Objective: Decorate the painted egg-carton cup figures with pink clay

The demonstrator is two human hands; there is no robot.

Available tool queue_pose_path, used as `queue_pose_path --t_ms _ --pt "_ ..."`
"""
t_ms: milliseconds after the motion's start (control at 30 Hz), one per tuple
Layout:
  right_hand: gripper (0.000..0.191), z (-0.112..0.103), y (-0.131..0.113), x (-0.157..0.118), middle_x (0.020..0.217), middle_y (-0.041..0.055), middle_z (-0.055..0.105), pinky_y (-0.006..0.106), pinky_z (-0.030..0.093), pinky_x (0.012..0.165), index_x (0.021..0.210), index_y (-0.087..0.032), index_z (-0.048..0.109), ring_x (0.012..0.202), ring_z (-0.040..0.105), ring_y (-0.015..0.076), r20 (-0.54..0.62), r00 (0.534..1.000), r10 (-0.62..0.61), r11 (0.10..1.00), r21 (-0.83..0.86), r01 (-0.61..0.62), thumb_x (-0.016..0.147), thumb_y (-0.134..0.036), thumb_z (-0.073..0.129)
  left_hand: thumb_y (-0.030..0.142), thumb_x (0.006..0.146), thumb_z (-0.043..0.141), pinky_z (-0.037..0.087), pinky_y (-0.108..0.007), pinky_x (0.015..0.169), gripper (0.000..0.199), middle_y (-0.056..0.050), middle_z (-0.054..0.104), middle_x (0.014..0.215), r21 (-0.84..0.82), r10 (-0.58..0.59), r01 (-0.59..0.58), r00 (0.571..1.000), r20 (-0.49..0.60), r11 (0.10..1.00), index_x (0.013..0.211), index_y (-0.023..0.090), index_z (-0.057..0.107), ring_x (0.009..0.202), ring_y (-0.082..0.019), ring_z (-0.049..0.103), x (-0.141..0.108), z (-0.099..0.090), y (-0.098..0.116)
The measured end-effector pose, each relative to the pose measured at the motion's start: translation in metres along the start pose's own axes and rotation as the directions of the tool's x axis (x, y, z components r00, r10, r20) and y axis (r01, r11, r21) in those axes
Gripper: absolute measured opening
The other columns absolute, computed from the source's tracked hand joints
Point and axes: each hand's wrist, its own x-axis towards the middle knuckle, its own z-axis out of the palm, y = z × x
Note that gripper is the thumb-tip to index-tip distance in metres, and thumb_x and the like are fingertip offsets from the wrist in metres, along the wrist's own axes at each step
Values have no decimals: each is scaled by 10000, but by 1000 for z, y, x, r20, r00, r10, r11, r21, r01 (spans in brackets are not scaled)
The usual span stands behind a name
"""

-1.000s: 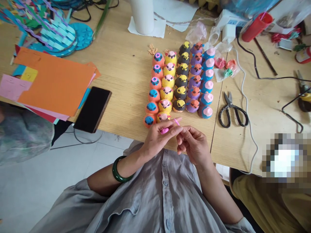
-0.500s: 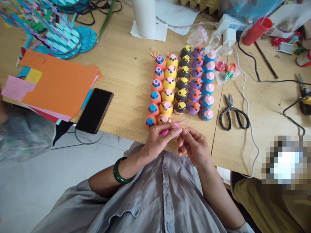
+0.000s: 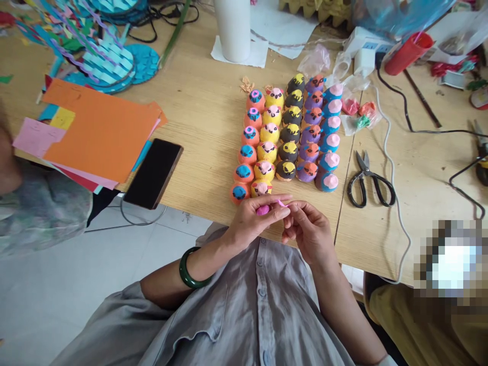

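My left hand (image 3: 251,219) is closed around a lump of pink clay (image 3: 263,210), from which a thin pink strand (image 3: 282,203) stretches toward the right. The fingertips of my right hand (image 3: 307,223) pinch the strand's end, close to my left fingertips. Just beyond my hands stand rows of small painted domed figures: orange with blue tops (image 3: 243,173), yellow with pink faces (image 3: 264,171), black with yellow (image 3: 285,170), purple with orange (image 3: 307,171) and blue with pink tops (image 3: 329,181). Three orange ones at the back carry pink rings.
Black-handled scissors (image 3: 366,183) lie right of the figures, beside a white cable (image 3: 388,147). At left are a phone (image 3: 153,174) and orange paper (image 3: 102,134). A white cylinder (image 3: 233,30) and red tube (image 3: 407,53) stand behind. People sit at both sides.
The pink strand now reaches from my left fingers to my right fingertips, and more of the pink lump shows. The view has shifted slightly, so the table's things appear further right.
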Motion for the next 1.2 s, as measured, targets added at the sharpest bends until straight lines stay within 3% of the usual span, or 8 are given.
queue_pose_path --t_ms 200,333,467,700,1000,1200 --pt "248 -1 3 2 595 -51 644 189 545 391 803 -185 702 411 543 64 -48 999 -26 999 24 27 806 -407 812 376 801 819 351 -170 439 474 0 684 802 -84 -30 33 999 41 996 1243 225 742 498 -22 448 -1 -5 -9" --pt "262 -2 2 2 589 -59 644 191 544 392 829 -190 699 393 530 59 -78 997 -25 999 25 27 787 -416 824 353 799 819 398 -183 440 398 -43 745 904 -147 -23 22 1000 -2 989 1161 196 772 481 -15 460 -3 -3 -5" --pt "238 -1 0 0 596 -55 652 195 551 403 850 -191 713 417 560 70 -69 997 -27 999 15 28 785 -388 829 343 817 805 395 -170 423 275 -13 722 767 -197 7 -12 1000 -27 980 1047 194 804 461 -16 445 -4 1 -1" --pt "192 -2 4 -2 631 -45 669 217 573 433 947 -200 737 443 579 77 -71 991 -112 991 -76 106 858 -367 771 360 802 819 337 -155 397 226 -4 677 725 -190 11 -25 997 -74 982 921 168 811 428 0 430 -4 0 4" --pt "129 -5 6 -2 656 -33 679 219 561 479 881 -202 731 479 608 82 -86 961 -264 950 -195 244 914 -327 719 446 901 708 366 -163 416 310 -31 675 836 -87 55 -57 998 -26 995 1043 190 808 482 -12 448 -7 -4 1" --pt "114 -2 6 -2 731 -26 680 260 599 565 915 -217 740 573 632 98 -77 960 -271 948 -193 252 910 -330 722 446 887 722 370 -169 410 321 -29 683 847 -53 63 -64 998 -19 997 1066 189 793 482 -19 458 -7 -6 3"
